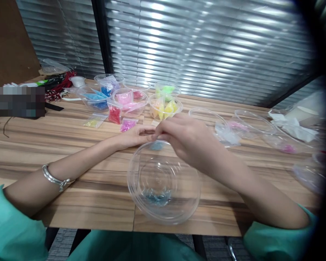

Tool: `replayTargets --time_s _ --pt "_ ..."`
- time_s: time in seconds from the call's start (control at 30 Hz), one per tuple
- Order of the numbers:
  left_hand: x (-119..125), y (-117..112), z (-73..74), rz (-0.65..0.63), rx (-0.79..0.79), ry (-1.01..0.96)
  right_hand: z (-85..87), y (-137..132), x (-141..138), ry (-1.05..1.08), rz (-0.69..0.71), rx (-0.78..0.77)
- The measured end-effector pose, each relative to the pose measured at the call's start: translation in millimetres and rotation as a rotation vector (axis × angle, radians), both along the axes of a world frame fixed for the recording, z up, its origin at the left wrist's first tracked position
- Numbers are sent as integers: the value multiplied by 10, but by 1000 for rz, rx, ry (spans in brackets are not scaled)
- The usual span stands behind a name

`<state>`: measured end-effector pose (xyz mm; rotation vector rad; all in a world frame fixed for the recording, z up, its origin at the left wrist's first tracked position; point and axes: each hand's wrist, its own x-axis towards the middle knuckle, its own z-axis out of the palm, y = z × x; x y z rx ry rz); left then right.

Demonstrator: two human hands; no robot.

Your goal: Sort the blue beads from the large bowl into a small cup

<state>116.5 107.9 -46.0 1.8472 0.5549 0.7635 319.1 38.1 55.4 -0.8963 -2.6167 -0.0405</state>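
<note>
A round clear plastic bowl (179,203) stands on the table in front of me, with teal-blue bugle-like beads (158,197) gathered in its near part. My left hand (137,137) rests at the bowl's far rim, fingers curled and thumb toward the right hand. My right hand (186,136) reaches over the rim from the right, its fingertips pinched against the left ones. Just under the joined fingertips a small pale-blue plastic bag (157,145) shows through the clear rim. The fingers hide most of its top edge.
Behind the hands lie small bags of red (114,114), magenta (128,124) and yellow (93,121) beads. Several clear bowls with coloured bags, such as a blue-filled bowl (84,103), stand farther back. More clear bowls (254,121) and a white cup (301,115) are at right.
</note>
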Motion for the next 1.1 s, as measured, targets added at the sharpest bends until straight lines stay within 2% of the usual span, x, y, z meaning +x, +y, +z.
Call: replayTargets --time_s 0.07,0.13,0.23,0.53,0.9,1.1 --pt "1 -5 6 -16 -13 11 1 138 61 -68 -116 46" --pt "0 -16 18 -20 -43 18 -15 240 100 -113 -167 43" --pt "-3 -26 23 -14 -86 6 -41 303 123 -136 -140 -8" --pt "16 -47 53 -50 -121 -41 0 255 119 -129 -58 -77" --pt "26 -36 41 -47 -152 -43 -19 264 124 -142 -55 -55" --pt "12 -34 38 -24 -106 -9 19 245 118 -117 -76 -64"
